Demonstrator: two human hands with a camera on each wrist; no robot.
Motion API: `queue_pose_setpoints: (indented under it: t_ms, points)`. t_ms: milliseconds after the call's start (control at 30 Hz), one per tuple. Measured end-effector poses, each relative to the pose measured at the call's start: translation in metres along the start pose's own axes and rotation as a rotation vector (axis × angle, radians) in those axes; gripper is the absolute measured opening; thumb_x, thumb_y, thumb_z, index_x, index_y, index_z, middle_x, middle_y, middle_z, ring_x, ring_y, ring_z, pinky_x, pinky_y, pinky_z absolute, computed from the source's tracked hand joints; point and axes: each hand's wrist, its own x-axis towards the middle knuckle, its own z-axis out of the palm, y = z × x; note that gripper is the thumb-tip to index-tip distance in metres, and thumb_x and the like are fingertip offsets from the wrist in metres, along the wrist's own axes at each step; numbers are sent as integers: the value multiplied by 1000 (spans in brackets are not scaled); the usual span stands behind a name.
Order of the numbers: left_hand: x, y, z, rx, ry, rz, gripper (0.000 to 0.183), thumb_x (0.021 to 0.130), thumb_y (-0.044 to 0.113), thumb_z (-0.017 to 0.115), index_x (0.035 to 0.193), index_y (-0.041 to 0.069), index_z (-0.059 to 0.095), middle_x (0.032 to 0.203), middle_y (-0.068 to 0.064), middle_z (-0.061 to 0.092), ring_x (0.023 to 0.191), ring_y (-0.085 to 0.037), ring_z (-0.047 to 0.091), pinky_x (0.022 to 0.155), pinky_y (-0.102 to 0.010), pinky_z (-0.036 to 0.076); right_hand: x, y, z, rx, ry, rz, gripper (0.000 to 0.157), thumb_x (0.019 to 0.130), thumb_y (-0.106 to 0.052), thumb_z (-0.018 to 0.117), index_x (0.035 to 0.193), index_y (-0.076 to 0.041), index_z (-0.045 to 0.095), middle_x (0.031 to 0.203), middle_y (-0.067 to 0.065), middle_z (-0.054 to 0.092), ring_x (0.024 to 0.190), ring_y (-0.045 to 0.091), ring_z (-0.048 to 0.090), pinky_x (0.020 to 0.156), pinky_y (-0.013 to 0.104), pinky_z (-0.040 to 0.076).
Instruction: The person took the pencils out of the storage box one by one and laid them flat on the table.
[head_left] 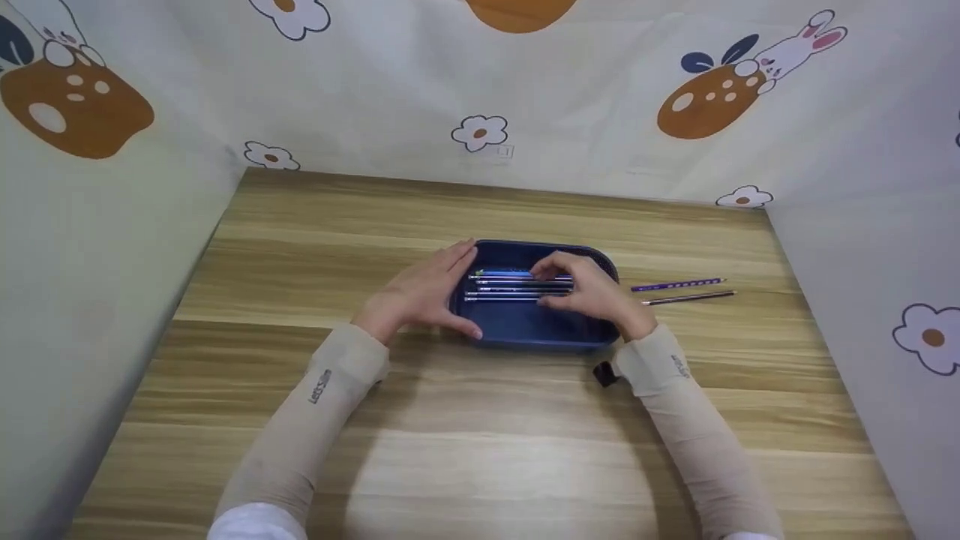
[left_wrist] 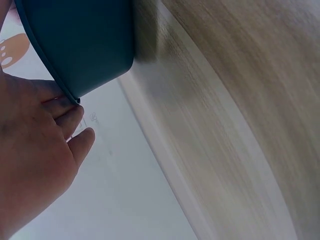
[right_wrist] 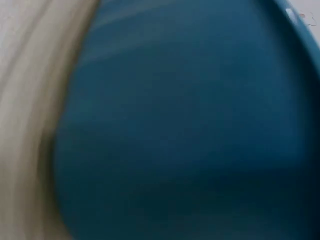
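The left hand's (head_left: 416,292) grip is spread on the tray's (head_left: 536,343) end; the right hand (head_left: 592,292) hides the pencils' (head_left: 506,290) right ends, so I cannot tell whether its grip pinches any.

Right up close on a blurred blue container (right_wrist: 175,110), catching its rim (right_wrist: 296,30) upper right, wood-grain tabletop (right_wrist: 22,125) down the left, pale backdrop (right_wrist: 311,11) in the top-right corner.

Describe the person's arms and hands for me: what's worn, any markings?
The left hand and right hand are ungloved. The left sleeve and right sleeve are beige, each with small dark lettering near the wrist; the left appears to read "Let's Slim". White fabric shows at their elbow ends. A small black piece juts by the right cuff.
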Motion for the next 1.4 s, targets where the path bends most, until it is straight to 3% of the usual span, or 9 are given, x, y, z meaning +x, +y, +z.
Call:
queue_pose_setpoints:
  t_ms: [200, 467, 733, 967, 1400]
  points:
    - [-1, 2, -1, -6, 0, -6, 134, 68, 82, 69, 162, 12, 3, 170, -5, -2, 158, -25, 4, 130, -41, 10, 7, 4, 12, -25, -81, 0, 40, 80, -12, 81, 115, -2, 66, 114, 13, 71, 106, 27, 67, 98, 45, 55]
    - [-2, 1, -1, -22, -3, -21, 132, 69, 79, 70, 162, 14, 3, 170, -4, -2, 158, -25, 5, 129, -43, 12, 10, 3, 26, -204, -185, 69, 30, 87, -11, 75, 115, -3, 66, 111, 11, 69, 102, 23, 66, 93, 40, 57]
    - [-1, 0, -1, -19, 5, 2, 135, 67, 80, 71, 161, 11, 5, 170, -5, -1, 158, -24, 5, 130, -41, 12, 11, 4, 30, -293, -210, -32, 16, 85, 4, 65, 98, -5, 69, 89, 8, 69, 79, 15, 60, 71, 31, 54]
    - [1, -2, 1, -7, 9, 15, 135, 66, 82, 69, 161, 9, 6, 170, -6, 0, 158, -24, 5, 130, -40, 11, 8, 7, 28, -251, -224, -57, 16, 82, 0, 68, 96, -6, 69, 85, 6, 68, 75, 12, 59, 67, 27, 53]
    - [1, -1, 1, -2, -1, 1, 135, 67, 83, 68, 161, 11, 4, 170, -5, -2, 158, -25, 4, 130, -41, 11, 1, -5, 9, -182, -159, -91, 14, 82, -1, 67, 95, -7, 69, 89, 4, 69, 78, 12, 62, 70, 27, 56]
